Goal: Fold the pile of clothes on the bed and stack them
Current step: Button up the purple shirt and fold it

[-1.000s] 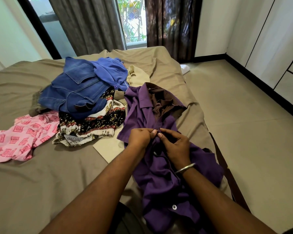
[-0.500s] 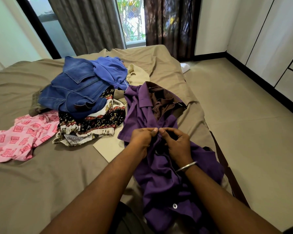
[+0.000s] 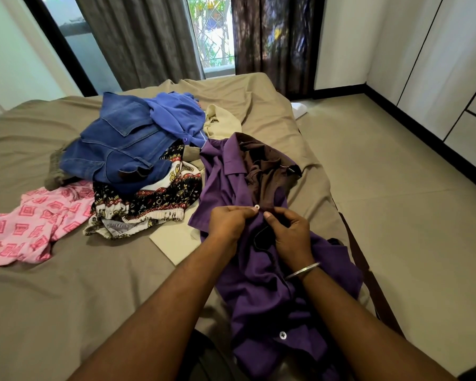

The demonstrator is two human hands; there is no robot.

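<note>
A purple button-up shirt (image 3: 261, 284) with a brown lining lies along the right side of the bed (image 3: 66, 298), its hem hanging toward me. My left hand (image 3: 230, 222) pinches the shirt's front edge beside a white button (image 3: 256, 207). My right hand (image 3: 290, 233) pinches the facing edge, its thumb tip close to that button. To the left lies the pile: a blue denim garment (image 3: 121, 149), a blue shirt (image 3: 176, 114), a black patterned cloth (image 3: 149, 202), a pink patterned garment (image 3: 30, 224) and a beige piece (image 3: 173, 240).
The bed's right edge drops to a tiled floor (image 3: 382, 215). Curtains (image 3: 149, 37) and a window stand behind the bed. White wardrobe doors (image 3: 437, 64) line the right wall. A second white button (image 3: 283, 335) shows low on the shirt.
Both hands stayed at the shirt's front edges. A white button has come into sight between the fingertips, where before only fabric showed.
</note>
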